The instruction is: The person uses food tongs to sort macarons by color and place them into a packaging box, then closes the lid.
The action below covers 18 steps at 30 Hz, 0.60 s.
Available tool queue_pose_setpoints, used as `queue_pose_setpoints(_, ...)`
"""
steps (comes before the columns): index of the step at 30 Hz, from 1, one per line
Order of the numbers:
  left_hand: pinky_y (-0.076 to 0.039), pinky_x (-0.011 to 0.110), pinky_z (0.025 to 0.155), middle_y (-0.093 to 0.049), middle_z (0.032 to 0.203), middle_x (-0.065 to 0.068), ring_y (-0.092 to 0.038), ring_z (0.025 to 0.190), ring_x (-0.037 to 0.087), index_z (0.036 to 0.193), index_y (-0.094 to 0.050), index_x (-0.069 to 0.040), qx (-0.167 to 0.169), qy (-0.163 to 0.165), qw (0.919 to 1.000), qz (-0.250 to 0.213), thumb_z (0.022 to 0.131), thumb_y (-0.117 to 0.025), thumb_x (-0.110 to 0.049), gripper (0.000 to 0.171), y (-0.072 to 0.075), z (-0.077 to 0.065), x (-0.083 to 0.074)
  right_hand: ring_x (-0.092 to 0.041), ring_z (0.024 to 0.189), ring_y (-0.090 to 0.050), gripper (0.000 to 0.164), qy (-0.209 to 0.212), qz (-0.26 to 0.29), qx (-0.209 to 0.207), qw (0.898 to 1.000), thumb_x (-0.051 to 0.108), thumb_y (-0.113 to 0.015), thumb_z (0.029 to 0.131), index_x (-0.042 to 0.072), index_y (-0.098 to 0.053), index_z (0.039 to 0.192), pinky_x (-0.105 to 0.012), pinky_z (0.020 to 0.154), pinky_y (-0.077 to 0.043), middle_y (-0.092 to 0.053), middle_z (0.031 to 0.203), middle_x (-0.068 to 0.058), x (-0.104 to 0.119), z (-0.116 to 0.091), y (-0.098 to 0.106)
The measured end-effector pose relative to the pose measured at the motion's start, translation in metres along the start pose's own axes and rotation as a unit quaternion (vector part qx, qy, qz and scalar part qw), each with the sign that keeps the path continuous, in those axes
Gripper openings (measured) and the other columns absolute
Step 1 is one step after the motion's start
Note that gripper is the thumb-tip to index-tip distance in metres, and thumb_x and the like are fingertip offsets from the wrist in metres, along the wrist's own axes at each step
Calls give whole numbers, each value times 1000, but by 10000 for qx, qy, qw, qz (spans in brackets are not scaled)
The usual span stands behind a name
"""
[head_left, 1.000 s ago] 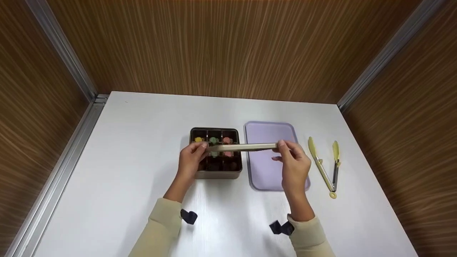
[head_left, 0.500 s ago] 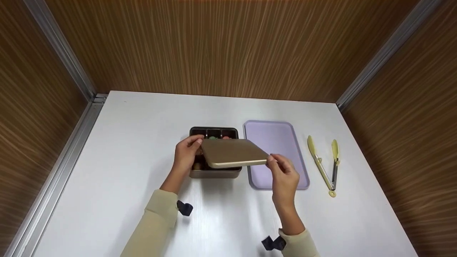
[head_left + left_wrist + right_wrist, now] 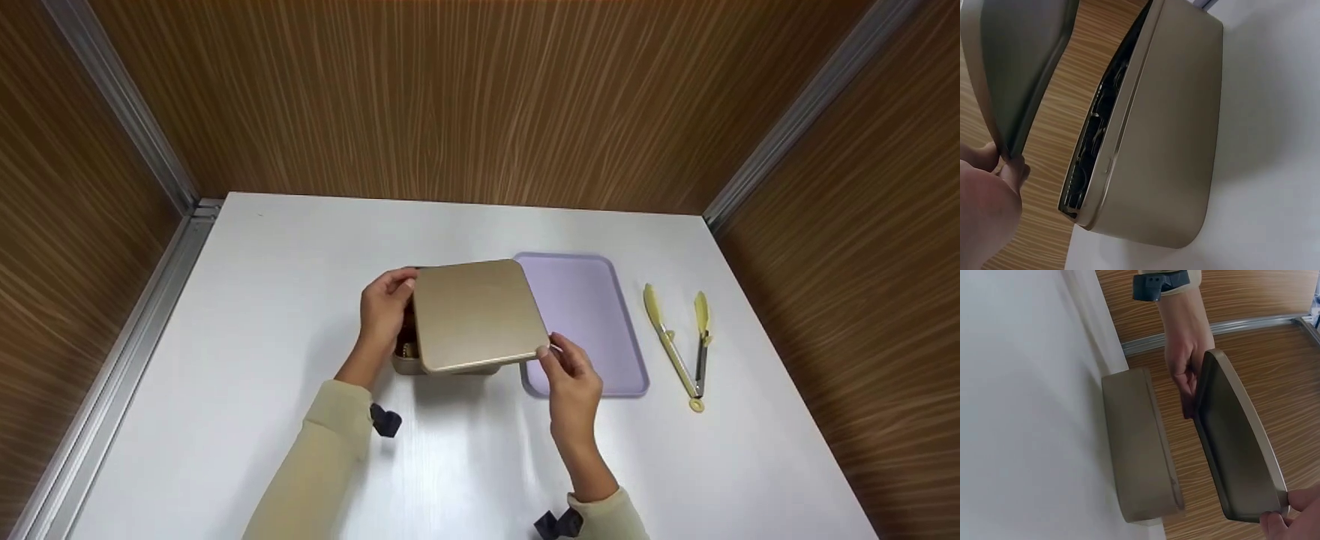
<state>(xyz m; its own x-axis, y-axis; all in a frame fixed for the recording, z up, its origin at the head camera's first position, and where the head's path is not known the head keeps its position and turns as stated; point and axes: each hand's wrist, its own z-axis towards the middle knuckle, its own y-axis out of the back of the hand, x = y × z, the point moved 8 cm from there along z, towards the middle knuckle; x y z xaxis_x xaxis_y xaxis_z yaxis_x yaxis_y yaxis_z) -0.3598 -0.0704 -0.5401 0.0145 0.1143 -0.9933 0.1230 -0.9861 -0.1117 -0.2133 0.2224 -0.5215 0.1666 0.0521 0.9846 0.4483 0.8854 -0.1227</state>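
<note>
A gold-brown square lid is held tilted above a matching deep box, with a gap between them in both wrist views. My left hand pinches the lid's left edge near its far corner. At the near right corner, my right hand pinches the lid between thumb and fingers. The lid's hollow underside faces the box in the right wrist view. Dark divider edges show inside the box's rim in the left wrist view. Most of the box's contents are hidden under the lid.
A shallow lilac tray lies on the white table to the right of the box. Farther right are yellow-tipped tongs, spread apart. Wood-grain panels stand behind and at both sides.
The lid has turned from edge-on to nearly flat, top facing the head camera, and now covers most of the box. My right hand has come nearer and leftward; my left hand has shifted slightly left.
</note>
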Motion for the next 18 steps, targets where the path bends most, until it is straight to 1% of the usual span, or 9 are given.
queue_pose_setpoints(3,-50,30,96,-70,122,12,-63,112,19,118,-71,-5,-64,-27,9996,259,101,-59,-7,21,2,7,-1,-14,108,-68,41,-241,62,17,9997,0,-73,90,-11,-63,128,-19,91,-55,-65,128,-24,-11,2,-5)
queue_pose_setpoints(8,-50,34,100,-70,122,12,-63,114,22,119,-71,-4,-141,-143,9990,395,102,-57,-6,22,4,19,2,-19,110,-66,39,-516,209,-84,9984,-3,-72,89,-12,-63,126,-19,92,-55,-65,128,-27,-30,7,-12)
queue_pose_setpoints(13,-49,35,103,-69,123,13,-62,118,22,120,-70,-2,-229,-358,9977,530,103,-54,-5,23,6,28,6,-15,105,-66,36,-475,148,-224,9985,-5,-71,89,-11,-65,124,-17,89,-55,-67,123,-24,-41,5,-25)
queue_pose_setpoints(18,-47,34,108,-67,125,15,-59,125,24,120,-68,1,-476,-616,9963,378,104,-50,0,24,12,32,11,-16,103,-66,36,-380,112,-147,9991,-4,-71,90,-10,-65,124,-17,87,-55,-68,120,-24,-51,4,-39)
